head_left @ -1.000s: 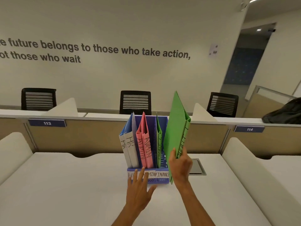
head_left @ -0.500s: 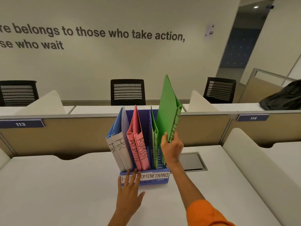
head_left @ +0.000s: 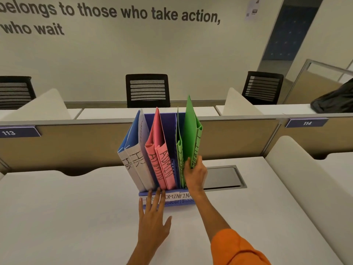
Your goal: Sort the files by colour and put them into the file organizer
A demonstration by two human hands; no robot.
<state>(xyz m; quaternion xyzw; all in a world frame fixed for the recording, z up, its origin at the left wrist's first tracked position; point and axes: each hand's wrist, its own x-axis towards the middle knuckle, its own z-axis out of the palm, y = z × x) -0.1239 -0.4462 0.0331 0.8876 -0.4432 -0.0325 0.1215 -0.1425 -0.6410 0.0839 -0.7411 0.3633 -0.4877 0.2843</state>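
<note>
A blue file organizer stands on the white desk. Its left slot holds two blue files marked HR, its middle slot two pink files marked ADMIN. One green file stands in the right slot. My right hand grips a second green file by its lower spine, and that file sits partly down in the right slot beside the first. My left hand lies flat with fingers spread, fingertips against the organizer's labelled front edge.
A grey cable hatch is set into the desk right of the organizer. Beige partitions with signs 113 and 114 close off the back. Rounded white dividers flank the desk. Black chairs and a black bag lie beyond.
My right hand has lowered the green file from above the organizer down into the right slot. My left hand stayed at the front edge. The camera moved closer and tilted.
</note>
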